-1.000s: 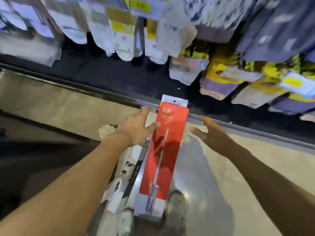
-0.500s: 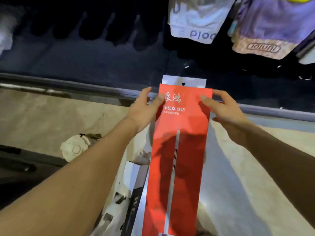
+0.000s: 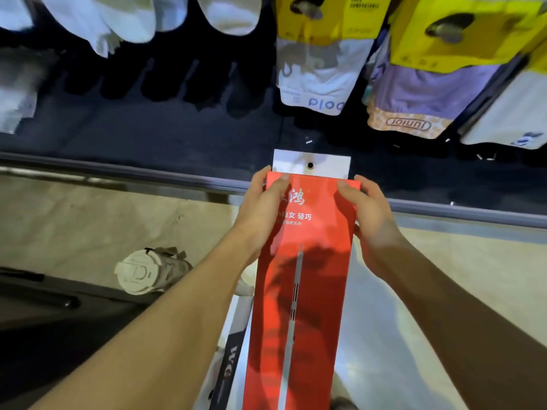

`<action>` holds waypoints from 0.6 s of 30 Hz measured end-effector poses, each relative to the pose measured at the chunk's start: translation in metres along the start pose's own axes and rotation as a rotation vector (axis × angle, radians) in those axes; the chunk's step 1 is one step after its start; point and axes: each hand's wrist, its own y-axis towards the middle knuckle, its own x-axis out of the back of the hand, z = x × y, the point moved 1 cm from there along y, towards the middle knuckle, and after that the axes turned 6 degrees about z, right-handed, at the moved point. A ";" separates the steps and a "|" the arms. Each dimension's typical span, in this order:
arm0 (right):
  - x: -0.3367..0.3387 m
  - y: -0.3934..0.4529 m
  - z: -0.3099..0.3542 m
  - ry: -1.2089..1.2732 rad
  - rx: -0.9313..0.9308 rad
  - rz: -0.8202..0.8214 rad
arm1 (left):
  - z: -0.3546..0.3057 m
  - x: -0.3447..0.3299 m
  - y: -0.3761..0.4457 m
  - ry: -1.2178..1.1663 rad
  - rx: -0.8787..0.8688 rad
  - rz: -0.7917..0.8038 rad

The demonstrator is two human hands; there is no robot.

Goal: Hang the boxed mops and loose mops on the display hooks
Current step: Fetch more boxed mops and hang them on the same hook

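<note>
A long red mop box [image 3: 302, 291] with a white hang tab [image 3: 310, 164] and its punched hole stands upright in front of me. My left hand [image 3: 260, 211] grips the box's upper left edge, thumb across the front. My right hand [image 3: 370, 214] grips the upper right edge the same way. The tab's top reaches the dark display panel [image 3: 177, 128]. No hook shows near the tab's hole.
Packaged goods hang above: white items [image 3: 118, 22] at left, yellow-carded packs [image 3: 325, 54] at right. A metal rail [image 3: 148, 173] runs along the display base. A white round mop head [image 3: 148, 272] and a grey-white box [image 3: 231, 365] lie on the beige floor.
Both hands have closed on the box's top corners and lifted it toward the display. The view has tilted upward and closer to the hanging goods.
</note>
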 end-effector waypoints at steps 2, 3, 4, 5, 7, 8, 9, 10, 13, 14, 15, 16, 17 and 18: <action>-0.002 -0.028 0.014 0.041 0.021 0.009 | -0.014 0.002 -0.028 -0.034 -0.019 -0.023; -0.003 -0.043 0.020 0.063 0.031 0.016 | -0.020 0.003 -0.043 -0.058 -0.029 -0.032; -0.005 -0.061 0.026 0.080 0.043 0.024 | -0.026 0.004 -0.059 -0.085 -0.035 -0.040; -0.006 -0.080 0.032 0.091 0.061 0.030 | -0.032 0.005 -0.076 -0.110 -0.044 -0.047; -0.006 -0.121 0.040 0.098 0.108 0.038 | -0.044 0.008 -0.116 -0.108 -0.088 -0.037; -0.006 -0.141 0.041 0.094 0.127 0.044 | -0.046 0.010 -0.134 -0.093 -0.107 -0.028; -0.006 -0.162 0.044 0.090 0.147 0.049 | -0.049 0.012 -0.155 -0.080 -0.124 -0.013; -0.008 -0.185 0.048 0.084 0.163 0.052 | -0.051 0.015 -0.176 -0.078 -0.134 0.001; -0.011 -0.246 0.057 0.045 0.199 0.045 | -0.051 0.023 -0.235 -0.078 -0.147 0.025; -0.012 -0.266 0.059 0.035 0.206 0.034 | -0.050 0.026 -0.255 -0.081 -0.146 0.024; -0.013 -0.286 0.061 0.024 0.209 0.021 | -0.051 0.028 -0.275 -0.092 -0.147 0.019; -0.014 -0.306 0.062 0.010 0.209 0.005 | -0.051 0.030 -0.295 -0.107 -0.145 0.010; -0.015 -0.325 0.062 -0.006 0.208 -0.018 | -0.053 0.032 -0.314 -0.125 -0.149 0.003; -0.015 -0.342 0.060 -0.024 0.209 -0.045 | -0.052 0.033 -0.331 -0.137 -0.150 -0.004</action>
